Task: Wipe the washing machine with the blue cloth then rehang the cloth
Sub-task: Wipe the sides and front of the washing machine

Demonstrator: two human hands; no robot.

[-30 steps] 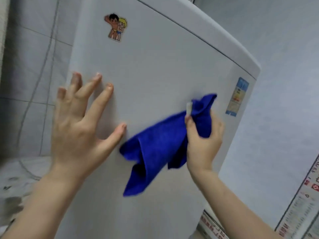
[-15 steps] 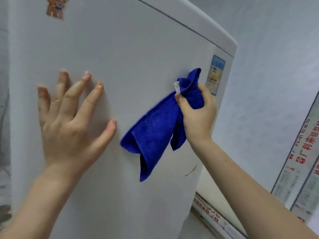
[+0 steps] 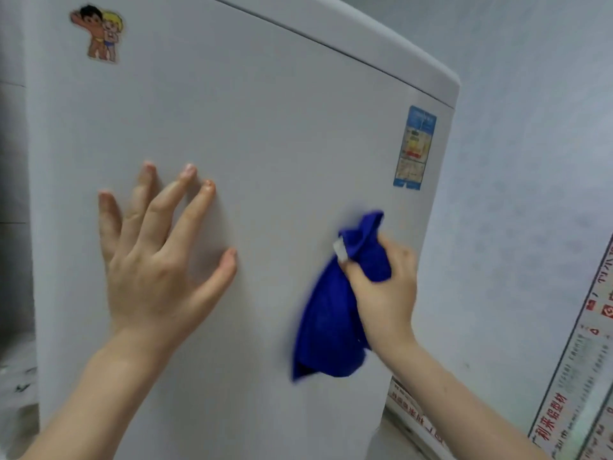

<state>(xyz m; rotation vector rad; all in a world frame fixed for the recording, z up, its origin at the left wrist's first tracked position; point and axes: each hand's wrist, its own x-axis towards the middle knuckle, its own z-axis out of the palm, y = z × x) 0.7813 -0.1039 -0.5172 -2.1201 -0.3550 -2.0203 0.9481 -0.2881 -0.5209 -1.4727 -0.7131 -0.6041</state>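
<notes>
The white washing machine (image 3: 265, 134) fills most of the view, its flat side panel facing me. My left hand (image 3: 156, 260) lies flat on that panel with fingers spread, holding nothing. My right hand (image 3: 384, 290) is closed around the bunched top of the blue cloth (image 3: 328, 320) and presses it against the panel near the right edge. The rest of the cloth hangs down below my fist, blurred by motion. A white tag sticks out of the cloth by my thumb.
A cartoon sticker (image 3: 99, 34) sits at the panel's upper left and a blue energy label (image 3: 413, 147) at its upper right. A pale wall (image 3: 530, 161) stands close on the right, with a printed strip (image 3: 577, 376) leaning along it. Tiled wall lies at the left.
My right hand has dragged the cloth down the panel, from beside the energy label to well below it. The cloth now hangs straighter. My left hand stays flat on the panel.
</notes>
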